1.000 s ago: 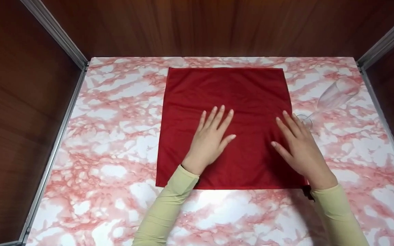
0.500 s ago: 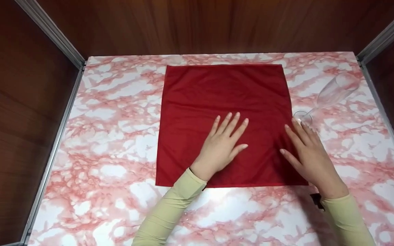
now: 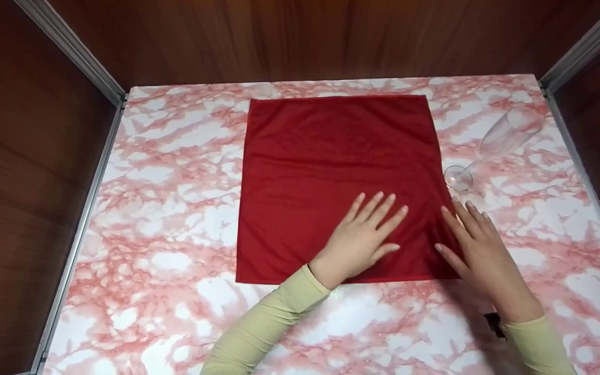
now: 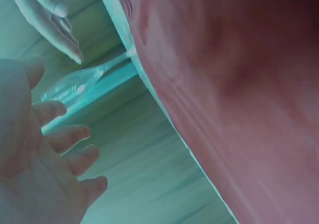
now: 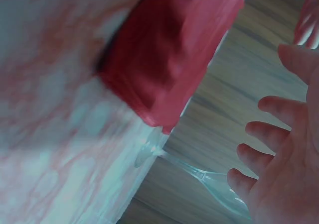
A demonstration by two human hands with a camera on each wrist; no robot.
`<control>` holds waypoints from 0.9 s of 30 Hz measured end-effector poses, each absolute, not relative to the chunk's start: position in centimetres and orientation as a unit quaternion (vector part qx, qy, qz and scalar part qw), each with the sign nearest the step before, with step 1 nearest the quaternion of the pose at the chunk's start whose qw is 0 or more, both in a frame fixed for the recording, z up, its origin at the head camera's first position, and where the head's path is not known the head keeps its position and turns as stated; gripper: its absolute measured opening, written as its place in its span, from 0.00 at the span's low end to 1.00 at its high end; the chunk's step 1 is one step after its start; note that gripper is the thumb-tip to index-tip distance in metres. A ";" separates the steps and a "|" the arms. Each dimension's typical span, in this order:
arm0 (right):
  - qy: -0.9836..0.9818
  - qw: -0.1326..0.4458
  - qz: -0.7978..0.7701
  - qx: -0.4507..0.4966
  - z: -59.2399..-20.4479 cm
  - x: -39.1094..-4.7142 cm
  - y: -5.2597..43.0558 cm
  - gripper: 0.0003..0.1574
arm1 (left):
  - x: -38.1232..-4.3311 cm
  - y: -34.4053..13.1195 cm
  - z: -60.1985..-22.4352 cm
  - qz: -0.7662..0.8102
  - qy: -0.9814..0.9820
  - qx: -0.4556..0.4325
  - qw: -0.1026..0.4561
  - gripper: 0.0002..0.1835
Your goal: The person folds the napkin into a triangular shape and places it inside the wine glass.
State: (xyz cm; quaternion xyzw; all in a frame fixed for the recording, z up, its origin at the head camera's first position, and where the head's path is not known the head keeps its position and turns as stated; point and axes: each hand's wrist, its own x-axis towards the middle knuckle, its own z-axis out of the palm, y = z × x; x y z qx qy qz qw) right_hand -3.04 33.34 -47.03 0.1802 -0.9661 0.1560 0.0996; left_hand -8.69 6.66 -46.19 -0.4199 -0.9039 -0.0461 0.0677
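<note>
"Left hand [image 3: 360, 242] and right hand [image 3: 487, 255] have both drawn toward the person's own right and nearer the body since a second ago; the red cloth [image 3: 300, 166] has kept its place."

"And the grip on each side?"

"Empty, both: fingers spread and nearly straight, nothing pinched. One lies over the cloth's near half, the other over its right edge. Whether the left hand touches the fabric, I can't tell."

"How would that cloth handle?"

"Light, soft and limp, I'd judge; low wrinkles run across it. A pinch at a hemmed corner looks surest. Mind the clear stemmed glass [image 3: 505, 136] just beside the right edge: probably fragile and easily knocked."

"Where does it all sit?"

"On a surface [image 3: 159, 219] with a pink-and-white marbled pattern, cloth spread flat near the middle, glass standing on its foot to the right. Dark wood-grain panels [image 3: 305, 41] rise behind and at both sides, with grey metal strips [image 3: 78, 57] where they meet."
</note>
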 end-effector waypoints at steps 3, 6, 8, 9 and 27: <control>-0.968 0.093 0.155 0.177 -47.4 -2.3 33.6 0.45 | -8.2 7.5 -46.6 -0.035 -0.896 -0.438 0.062 0.36; -0.970 0.086 0.151 0.172 -47.7 -1.7 33.9 0.45 | -7.7 8.2 -47.0 -0.029 -0.892 -0.447 0.053 0.36; -0.971 0.080 0.149 0.169 -47.9 -1.3 34.1 0.45 | -7.5 8.7 -47.3 -0.027 -0.890 -0.453 0.044 0.36; -0.971 0.077 0.150 0.167 -48.0 -1.1 34.2 0.45 | -7.4 8.9 -47.5 -0.027 -0.888 -0.458 0.040 0.36; -0.974 0.043 0.148 0.163 -49.4 1.3 35.3 0.45 | -6.1 12.2 -49.4 0.004 -0.870 -0.493 0.006 0.35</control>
